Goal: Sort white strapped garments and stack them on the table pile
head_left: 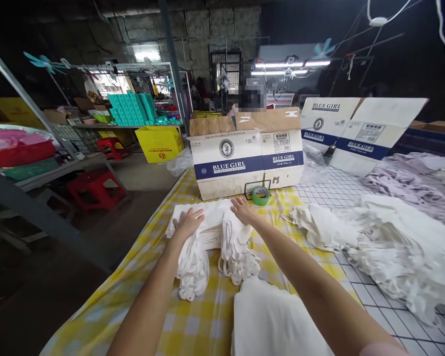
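A stack of white fabric bags with loop handles (pixel 211 237) lies on the yellow-checked tablecloth (pixel 141 257). My left hand (pixel 188 221) rests flat on the left half of the stack, fingers stretched out. My right hand (pixel 242 208) presses flat on the stack's far right part, fingers spread. The handles hang toward me in two bunches. Neither hand holds anything.
A "Blue Girl" cardboard box (pixel 244 155) stands just behind the stack, with a green tape roll (pixel 261 195) in front of it. A heap of white fabric (pixel 385 247) spreads at right, another white pile (pixel 274 321) near me. Flattened boxes (pixel 359 131) lean behind. Red stools (pixel 94 190) stand left.
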`<state>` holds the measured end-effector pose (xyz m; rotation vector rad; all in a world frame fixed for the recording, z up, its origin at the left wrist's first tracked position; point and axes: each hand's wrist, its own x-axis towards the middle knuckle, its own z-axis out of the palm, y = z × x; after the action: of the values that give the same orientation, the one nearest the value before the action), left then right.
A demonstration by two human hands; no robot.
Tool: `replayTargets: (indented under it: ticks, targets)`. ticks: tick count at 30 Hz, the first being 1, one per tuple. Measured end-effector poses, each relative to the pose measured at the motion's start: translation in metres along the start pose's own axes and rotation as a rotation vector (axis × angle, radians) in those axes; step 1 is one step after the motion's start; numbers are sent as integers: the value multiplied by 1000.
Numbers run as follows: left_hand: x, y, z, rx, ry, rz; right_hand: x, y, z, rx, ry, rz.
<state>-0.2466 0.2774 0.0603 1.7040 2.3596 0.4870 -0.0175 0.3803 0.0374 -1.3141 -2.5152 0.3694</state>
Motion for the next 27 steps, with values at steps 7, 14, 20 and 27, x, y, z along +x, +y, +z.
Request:
replayTargets:
  ticks: [7, 14, 20, 27]
  targets:
    - [-13, -6, 17, 32, 33, -29, -10, 4, 17, 60, 26, 84]
    - [2, -5, 9, 34, -45, -17, -27, -17, -8, 67, 145, 173]
    - [5, -6, 9, 36, -67, -5, -61, -50, -8, 94, 169, -121]
    - [-8, 2, -2, 17, -53, 3, -89, -61, -6, 110, 234, -185]
